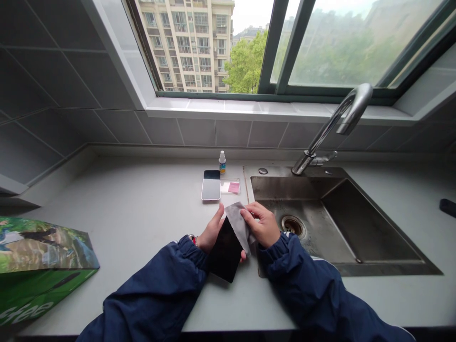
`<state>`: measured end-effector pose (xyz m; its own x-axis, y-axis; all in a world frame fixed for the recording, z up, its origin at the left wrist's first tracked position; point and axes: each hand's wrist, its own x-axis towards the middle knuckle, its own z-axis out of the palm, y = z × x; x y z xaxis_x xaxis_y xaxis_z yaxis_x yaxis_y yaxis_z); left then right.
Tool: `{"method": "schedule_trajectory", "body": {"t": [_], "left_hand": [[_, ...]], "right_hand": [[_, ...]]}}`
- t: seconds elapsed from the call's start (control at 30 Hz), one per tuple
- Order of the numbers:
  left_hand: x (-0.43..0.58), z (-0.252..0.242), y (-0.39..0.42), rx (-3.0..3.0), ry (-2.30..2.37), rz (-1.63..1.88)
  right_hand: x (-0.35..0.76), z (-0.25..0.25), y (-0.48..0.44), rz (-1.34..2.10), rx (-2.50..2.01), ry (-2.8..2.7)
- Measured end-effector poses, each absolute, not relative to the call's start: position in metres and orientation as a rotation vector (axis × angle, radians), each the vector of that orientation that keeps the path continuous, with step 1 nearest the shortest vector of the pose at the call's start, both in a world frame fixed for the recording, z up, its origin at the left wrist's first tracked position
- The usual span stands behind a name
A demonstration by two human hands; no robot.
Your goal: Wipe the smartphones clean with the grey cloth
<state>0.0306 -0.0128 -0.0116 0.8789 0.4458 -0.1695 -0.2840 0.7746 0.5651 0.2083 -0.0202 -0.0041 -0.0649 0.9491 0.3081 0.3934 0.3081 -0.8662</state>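
Note:
A flat black device with a dark screen [225, 254], like a small tablet or large phone, is held tilted in my left hand [211, 232]. That hand's thumb lies along the near edge and its fingertips show at the far side. My right hand [262, 223] pinches a grey cloth with a zigzag edge [237, 219], which lies over the upper right part of the screen. Beyond my hands, a smartphone [211, 185] rests on the counter. Beside it are a clear case with a pink piece in it [231, 186] and a small white-capped bottle [222, 162].
A steel sink [356, 218] with a drain [292, 225] is set into the counter [149, 199] on the right. Its chrome faucet [320, 133] curves up behind it. A green printed bag [46, 266] stands at the left. The window [285, 95] lies ahead, and a black object [448, 207] sits far right.

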Motion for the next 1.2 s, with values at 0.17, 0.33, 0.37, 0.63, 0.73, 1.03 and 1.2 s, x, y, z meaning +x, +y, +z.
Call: {"method": "schedule_trajectory", "body": {"t": [0.17,0.33,0.37,0.63,0.73,1.03,1.2], "left_hand": [[0.032,-0.013,-0.013,0.633,0.306,0.336],[0.029,-0.014,-0.017,0.66,0.395,0.308],[0.03,-0.013,-0.019,0.666,0.418,0.31],[0.034,-0.007,-0.025,0.579,0.506,0.346],[0.033,-0.009,-0.023,0.551,0.483,0.375],[0.031,-0.011,-0.017,0.714,0.373,0.295],[0.03,-0.007,-0.015,0.655,0.384,0.317]], "right_hand": [[0.203,-0.008,-0.025,0.593,-1.168,-1.779],[0.202,-0.009,-0.024,0.649,-1.118,-1.781],[0.202,-0.008,-0.023,0.699,-1.115,-1.767],[0.196,-0.008,-0.026,0.946,-1.31,-1.566],[0.197,-0.007,-0.024,1.038,-1.278,-1.55],[0.203,-0.006,-0.018,1.118,-1.203,-1.425],[0.204,-0.017,-0.015,1.253,-1.175,-1.285]]}}
